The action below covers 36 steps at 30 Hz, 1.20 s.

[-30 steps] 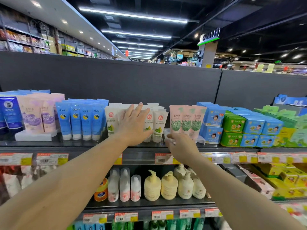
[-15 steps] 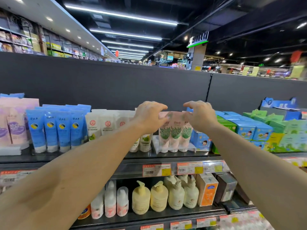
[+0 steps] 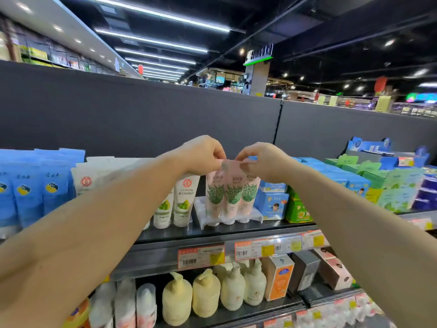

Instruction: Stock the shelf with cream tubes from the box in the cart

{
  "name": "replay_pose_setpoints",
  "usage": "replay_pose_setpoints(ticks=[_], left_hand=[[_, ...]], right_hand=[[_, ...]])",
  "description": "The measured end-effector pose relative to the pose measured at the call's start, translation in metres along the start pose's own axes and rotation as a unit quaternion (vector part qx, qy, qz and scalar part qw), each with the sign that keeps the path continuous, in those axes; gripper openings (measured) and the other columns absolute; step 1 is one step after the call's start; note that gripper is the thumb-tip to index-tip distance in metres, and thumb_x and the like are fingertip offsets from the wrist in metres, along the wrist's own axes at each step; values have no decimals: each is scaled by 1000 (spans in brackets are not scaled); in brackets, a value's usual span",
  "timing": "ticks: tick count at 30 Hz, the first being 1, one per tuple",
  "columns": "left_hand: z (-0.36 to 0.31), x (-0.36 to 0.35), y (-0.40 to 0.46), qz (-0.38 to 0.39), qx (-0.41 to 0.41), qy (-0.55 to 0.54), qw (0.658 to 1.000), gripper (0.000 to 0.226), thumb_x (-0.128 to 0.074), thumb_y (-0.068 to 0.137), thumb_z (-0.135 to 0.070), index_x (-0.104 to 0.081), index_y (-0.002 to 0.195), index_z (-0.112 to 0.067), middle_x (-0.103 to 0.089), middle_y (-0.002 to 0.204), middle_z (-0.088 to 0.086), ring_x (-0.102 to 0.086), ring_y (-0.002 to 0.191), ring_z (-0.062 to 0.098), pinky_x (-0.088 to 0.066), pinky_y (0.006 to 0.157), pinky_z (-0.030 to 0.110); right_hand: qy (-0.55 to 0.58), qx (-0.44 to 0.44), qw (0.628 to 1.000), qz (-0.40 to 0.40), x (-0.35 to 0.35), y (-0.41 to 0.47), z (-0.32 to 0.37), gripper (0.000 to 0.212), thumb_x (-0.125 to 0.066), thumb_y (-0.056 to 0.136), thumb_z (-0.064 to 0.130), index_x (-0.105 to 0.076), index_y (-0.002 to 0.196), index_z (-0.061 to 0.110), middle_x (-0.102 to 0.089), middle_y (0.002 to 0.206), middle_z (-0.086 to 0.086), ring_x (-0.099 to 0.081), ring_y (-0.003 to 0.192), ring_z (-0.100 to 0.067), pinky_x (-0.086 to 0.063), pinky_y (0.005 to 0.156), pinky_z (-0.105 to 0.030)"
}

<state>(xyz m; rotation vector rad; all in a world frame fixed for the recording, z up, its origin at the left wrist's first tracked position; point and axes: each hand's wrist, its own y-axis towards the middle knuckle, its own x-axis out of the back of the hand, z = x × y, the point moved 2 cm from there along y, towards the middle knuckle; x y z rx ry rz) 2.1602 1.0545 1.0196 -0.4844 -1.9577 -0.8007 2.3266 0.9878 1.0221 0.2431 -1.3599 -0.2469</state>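
Both hands, left hand [image 3: 201, 155] and right hand [image 3: 262, 159], pinch the pink tubes [image 3: 230, 197] at twelve o'clock, probably straightening them on the shelf [image 3: 212, 233].

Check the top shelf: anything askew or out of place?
Nothing stands out. Both hands, left hand and right hand, pinch the top edges of the pink tubes, which stand upright, cap down, in the white tray.

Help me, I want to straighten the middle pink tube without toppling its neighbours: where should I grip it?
Pinch the flat crimped top of the middle pink tube, coming from above. It stands cap-down in the white tray with tubes close on both sides; only the top is free.
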Motion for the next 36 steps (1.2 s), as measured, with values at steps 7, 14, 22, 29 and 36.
replay_pose_setpoints(ticks=[7,14,22,29,36], left_hand=[[-21,0,1,38,36,-28,998,27,-65,85,-29,-65,111,-26,-64,101,-12,-63,91,7,-53,86,29],[-28,-10,-6,-10,60,-28,998,19,-61,92,-32,-70,107,-26,-65,103,-12,-60,94,5,-45,78,23],[-27,-13,-11,-25,120,-1,993,29,-59,88,-40,-62,117,-35,-61,122,-11,-56,114,16,-46,100,40],[-39,-19,-16,-7,107,8,994,54,-63,91,-34,-44,141,-23,-48,144,-5,-46,129,13,-37,104,28],[-44,-20,-49,-256,73,62,962,48,-61,92,-28,-50,137,-19,-50,142,-2,-40,133,17,-29,110,32]], right_hand=[[-101,22,995,12,15,6,-21,43,-47,93,56,-54,131,36,-61,122,13,-52,116,-17,-26,103,-37],[-83,47,995,34,7,13,-25,30,-42,97,20,-61,115,35,-58,96,14,-48,96,-14,-25,88,-37],[-66,84,993,55,3,14,-27,41,-42,93,13,-54,125,37,-61,118,11,-52,111,-16,-29,89,-36],[-21,93,994,59,6,6,-26,51,-44,92,12,-45,140,32,-52,138,10,-47,127,-17,-35,109,-43],[130,115,979,-107,5,-6,-34,42,-54,90,17,-56,131,24,-58,129,2,-53,118,-17,-43,99,-33]])
